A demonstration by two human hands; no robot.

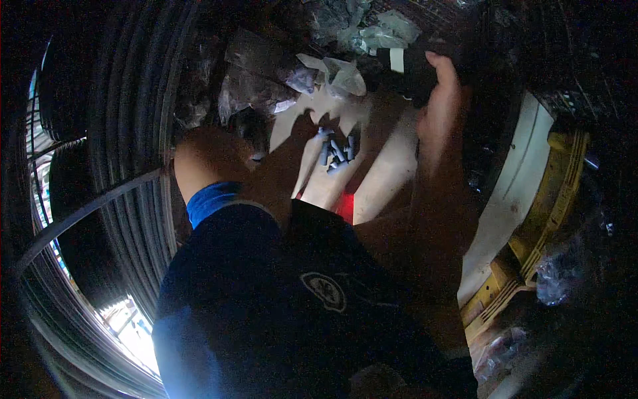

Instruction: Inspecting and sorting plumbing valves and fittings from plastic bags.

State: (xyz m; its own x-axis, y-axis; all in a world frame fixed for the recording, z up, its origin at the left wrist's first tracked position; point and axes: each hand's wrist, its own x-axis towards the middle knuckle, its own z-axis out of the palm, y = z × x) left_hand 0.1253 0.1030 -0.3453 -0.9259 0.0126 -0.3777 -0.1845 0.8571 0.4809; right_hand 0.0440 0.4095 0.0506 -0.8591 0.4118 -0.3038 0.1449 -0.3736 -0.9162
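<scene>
My right hand reaches up at the upper right with its thumb raised along the side of a dark object. That object seems gripped, and a white strip shows by its left end; its kind is lost in the dark. My left arm, in a blue sleeve, bends at the left, and its forearm runs into deep shadow, so the left hand's fingers do not show. Between the arms, several small grey cylindrical pieces lie in a loose heap on a pale surface.
Crumpled clear plastic bags lie beyond the pale surface. A red patch shows near my body. At the right are a yellow frame and a white panel. Dark ribbed material and a curved bar stand at the left.
</scene>
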